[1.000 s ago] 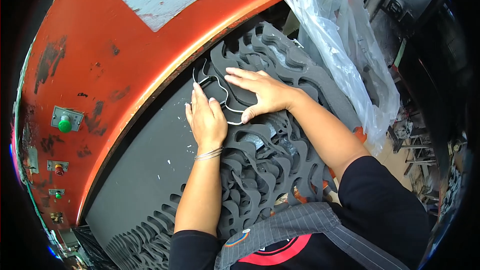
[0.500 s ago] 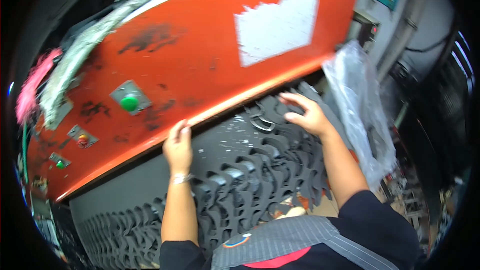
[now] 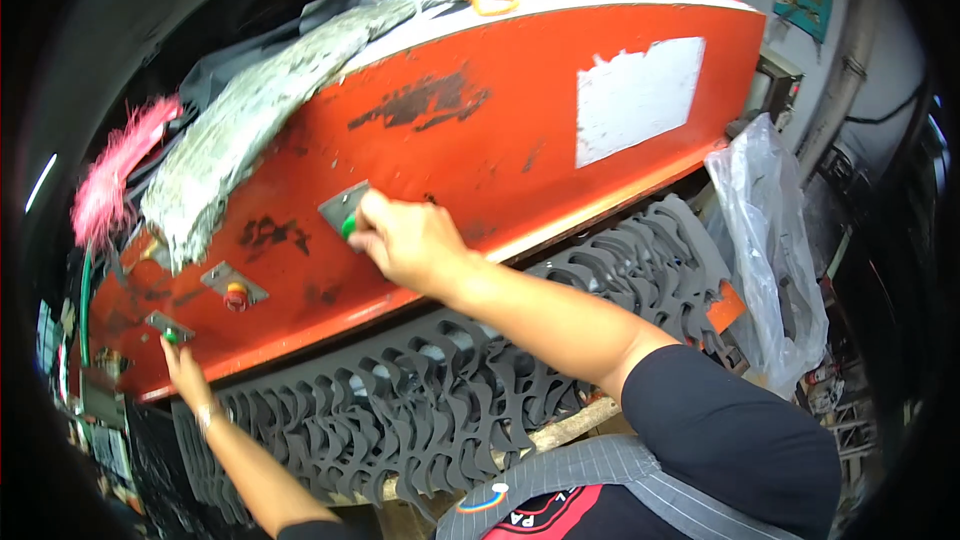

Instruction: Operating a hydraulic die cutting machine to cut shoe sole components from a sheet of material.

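My right hand (image 3: pixel 415 245) is up against the orange-red machine panel, fingers curled and thumb bent, at a green push button (image 3: pixel 348 227) on a square metal plate. The hand covers part of that button. Down at the far left, my left hand (image 3: pixel 187 375) reaches with stretched fingers to a second green button (image 3: pixel 171 336), the fingertips touching it or nearly so. A bracelet circles the left wrist. Below the panel lies a dark grey foam sheet (image 3: pixel 400 410), cut into rows of curved openings and strips.
Between the two green buttons sits a red knob (image 3: pixel 236 297) on its own plate. A dirty pale cloth (image 3: pixel 250 130) and a pink fringed bundle (image 3: pixel 125 170) hang over the panel's top left. A clear plastic bag (image 3: pixel 765 250) hangs at the right.
Both hands have moved left from over the foam sheet to the panel's buttons. The curved metal piece that lay near my right hand is out of sight. The view has shifted.
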The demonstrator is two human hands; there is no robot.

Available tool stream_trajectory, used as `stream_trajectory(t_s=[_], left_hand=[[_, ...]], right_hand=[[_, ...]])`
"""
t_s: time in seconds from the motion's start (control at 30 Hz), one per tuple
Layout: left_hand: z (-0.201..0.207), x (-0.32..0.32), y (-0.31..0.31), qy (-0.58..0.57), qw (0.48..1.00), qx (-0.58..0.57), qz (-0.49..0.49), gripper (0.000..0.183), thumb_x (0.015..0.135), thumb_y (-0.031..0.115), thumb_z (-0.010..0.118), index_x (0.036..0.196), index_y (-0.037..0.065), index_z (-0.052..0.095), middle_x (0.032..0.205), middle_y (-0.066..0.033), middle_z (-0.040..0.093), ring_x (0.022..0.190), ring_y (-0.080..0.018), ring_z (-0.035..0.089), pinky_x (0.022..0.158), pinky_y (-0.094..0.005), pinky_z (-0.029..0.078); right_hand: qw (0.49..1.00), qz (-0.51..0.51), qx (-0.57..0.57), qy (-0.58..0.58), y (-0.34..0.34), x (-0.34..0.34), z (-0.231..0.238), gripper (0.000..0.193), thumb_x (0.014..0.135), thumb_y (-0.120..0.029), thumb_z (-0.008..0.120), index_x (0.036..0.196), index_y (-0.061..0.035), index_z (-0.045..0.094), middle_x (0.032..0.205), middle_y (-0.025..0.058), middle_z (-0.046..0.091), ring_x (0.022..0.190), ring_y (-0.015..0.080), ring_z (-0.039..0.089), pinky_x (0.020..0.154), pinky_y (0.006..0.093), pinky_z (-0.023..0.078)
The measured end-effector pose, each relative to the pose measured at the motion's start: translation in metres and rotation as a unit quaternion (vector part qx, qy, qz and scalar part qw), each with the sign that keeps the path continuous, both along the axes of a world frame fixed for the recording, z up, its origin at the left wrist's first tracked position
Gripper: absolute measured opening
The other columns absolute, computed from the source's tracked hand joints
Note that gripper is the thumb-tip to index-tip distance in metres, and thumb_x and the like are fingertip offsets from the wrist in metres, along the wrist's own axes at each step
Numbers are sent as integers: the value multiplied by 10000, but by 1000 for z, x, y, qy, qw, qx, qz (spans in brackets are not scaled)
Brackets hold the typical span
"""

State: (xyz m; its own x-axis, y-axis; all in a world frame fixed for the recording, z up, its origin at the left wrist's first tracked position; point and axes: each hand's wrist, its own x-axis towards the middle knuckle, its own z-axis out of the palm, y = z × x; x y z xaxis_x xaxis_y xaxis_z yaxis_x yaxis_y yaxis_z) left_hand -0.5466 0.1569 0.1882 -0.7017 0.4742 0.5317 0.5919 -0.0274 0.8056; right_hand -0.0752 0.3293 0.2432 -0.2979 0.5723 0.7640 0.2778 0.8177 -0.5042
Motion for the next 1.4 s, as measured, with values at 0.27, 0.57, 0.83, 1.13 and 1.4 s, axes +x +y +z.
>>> stream_trajectory(t_s=[0.27, 0.57, 0.83, 1.13, 1.4], left_hand=[[-49, 269, -79, -140, 939, -87, -303, 145, 855, 126, 640, 896, -3, 588, 827, -126, 635, 643, -166, 637, 569, -296, 543], [-71, 461, -75, 273, 767, -239, -529, 528, 735, 194, 747, 1185, 1, 547, 1129, -146, 602, 1124, -310, 543, 965, -394, 436], [-78, 500, -77, 428, 776, -301, -354, 498, 586, 289, 810, 1007, 113, 609, 893, -41, 579, 873, -237, 558, 740, -381, 390], [-98, 524, -80, 411, 809, -332, -258, 518, 550, 304, 846, 948, 110, 577, 938, -65, 573, 932, -262, 542, 788, -413, 394], [-101, 533, -71, 399, 817, -366, -199, 546, 558, 276, 861, 979, 100, 562, 968, -87, 584, 965, -287, 548, 824, -424, 424]], right_hand=[[933, 211, -237, -169, -86, 92, -118, 233, 830, -309, 658, 877, -108, 550, 723, 101, 637, 699, 333, 636, 603, 434, 481], [940, 66, -256, -214, -162, 195, -131, 290, 797, -345, 718, 828, -78, 610, 724, 88, 624, 688, 262, 629, 601, 360, 492], [909, -21, -168, -381, -198, 214, -142, 548, 618, -346, 821, 1029, -60, 600, 1029, 119, 564, 1021, 314, 533, 851, 425, 456], [909, -51, -118, -397, -192, 218, -163, 549, 506, -217, 857, 968, -57, 607, 1017, 112, 575, 1020, 294, 544, 875, 391, 475], [898, -47, -124, -419, -175, 210, -166, 535, 537, -227, 845, 985, -53, 609, 1030, 125, 596, 1021, 296, 553, 893, 380, 467]])
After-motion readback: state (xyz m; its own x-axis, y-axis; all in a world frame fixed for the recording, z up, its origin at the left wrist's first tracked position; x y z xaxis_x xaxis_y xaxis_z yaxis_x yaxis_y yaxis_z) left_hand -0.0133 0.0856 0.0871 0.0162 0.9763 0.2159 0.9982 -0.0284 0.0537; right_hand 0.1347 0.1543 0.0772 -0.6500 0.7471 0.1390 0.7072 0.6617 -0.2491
